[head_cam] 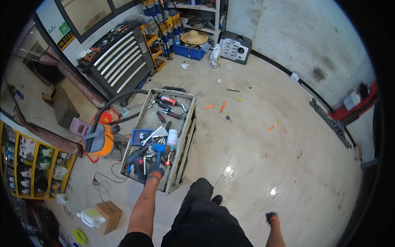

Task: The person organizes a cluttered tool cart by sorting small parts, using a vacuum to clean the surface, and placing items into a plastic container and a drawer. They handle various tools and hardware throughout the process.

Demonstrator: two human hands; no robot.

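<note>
My left hand point(155, 173), in a dark glove with an orange cuff, reaches into the near end of a tool cart tray point(142, 115). Its fingers are closed around the handle of a blue-headed mallet point(159, 148). Left of it lie a cordless power tool point(139, 163) and a steel wrench point(144, 163). Farther up the tray are a blue bin point(139, 136), a combination wrench point(151, 136), a white spray can point(172, 139) and several red-and-black hand tools point(168, 100). Low over the floor at the right hangs my gloved right hand point(272, 218), its fingers seemingly curled and its palm hidden.
An orange shop vacuum point(106, 142) with a black hose stands left of the cart. A cable, a cardboard box point(111, 216) and a white jug point(92, 218) are on the near-left floor. Orange strips point(222, 106) lie right of the cart. Beyond is a drawer tool chest point(123, 63).
</note>
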